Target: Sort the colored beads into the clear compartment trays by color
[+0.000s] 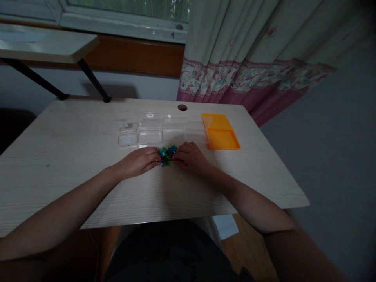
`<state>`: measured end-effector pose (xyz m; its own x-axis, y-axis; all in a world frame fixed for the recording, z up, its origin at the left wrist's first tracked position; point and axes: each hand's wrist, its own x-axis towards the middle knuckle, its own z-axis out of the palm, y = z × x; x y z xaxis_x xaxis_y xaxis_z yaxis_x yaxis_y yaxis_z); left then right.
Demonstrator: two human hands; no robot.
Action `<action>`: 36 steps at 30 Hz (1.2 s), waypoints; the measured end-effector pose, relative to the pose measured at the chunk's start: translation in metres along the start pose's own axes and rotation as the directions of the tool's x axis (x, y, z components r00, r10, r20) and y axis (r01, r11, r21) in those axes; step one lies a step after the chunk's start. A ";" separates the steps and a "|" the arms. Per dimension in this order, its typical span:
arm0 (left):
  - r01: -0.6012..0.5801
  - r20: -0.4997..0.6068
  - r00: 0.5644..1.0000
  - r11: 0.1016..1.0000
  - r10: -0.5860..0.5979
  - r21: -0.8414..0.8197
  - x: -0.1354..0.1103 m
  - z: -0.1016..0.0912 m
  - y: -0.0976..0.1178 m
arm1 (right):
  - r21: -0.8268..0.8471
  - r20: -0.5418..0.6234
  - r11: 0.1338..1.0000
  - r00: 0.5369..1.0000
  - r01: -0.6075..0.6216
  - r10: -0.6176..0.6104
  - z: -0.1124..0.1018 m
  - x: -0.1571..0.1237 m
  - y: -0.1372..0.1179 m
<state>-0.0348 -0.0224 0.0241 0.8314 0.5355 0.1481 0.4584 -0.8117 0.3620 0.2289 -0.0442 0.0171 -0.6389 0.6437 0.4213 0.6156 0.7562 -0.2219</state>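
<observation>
A small heap of blue and green pieces (166, 153), with some darker ones among them, lies on the table between my hands. They are too small to tell their kind. My left hand (143, 160) reaches the heap's left side, its fingers drawn together at the edge. From the right, my right hand (190, 157) meets the heap with thumb and fingertips closed. What either hand pinches, if anything, is too small to make out. Just beyond the hands stands a row of clear plastic boxes (150, 137) with their lids raised. An orange box (223, 139) lies open at the row's right end.
The pale wooden table (117, 203) has a round cable hole (182, 107) near its back edge. A raised shelf (49, 43) on black legs stands at the back left. A curtain (235, 58) hangs behind, and a wall borders the right side.
</observation>
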 end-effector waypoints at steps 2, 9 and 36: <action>0.014 -0.026 1.000 1.000 -0.014 0.007 0.001 0.001 0.004 | 0.016 -0.015 1.000 1.000 -0.007 0.007 0.000 0.000 0.001; 0.138 -0.227 0.950 0.939 -0.215 -0.314 0.001 0.007 0.005 | 0.036 -0.242 0.990 0.960 -0.137 0.141 -0.011 0.003 0.015; 0.032 -0.368 0.916 0.945 -0.157 -0.325 0.002 0.004 0.008 | 0.007 -0.378 0.875 0.809 -0.484 0.450 -0.021 0.001 0.048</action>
<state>-0.0281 -0.0290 0.0242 0.5743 0.7043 0.4173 0.3575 -0.6743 0.6462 0.2674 -0.0093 0.0250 -0.0653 0.8167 0.5734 0.8444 0.3514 -0.4043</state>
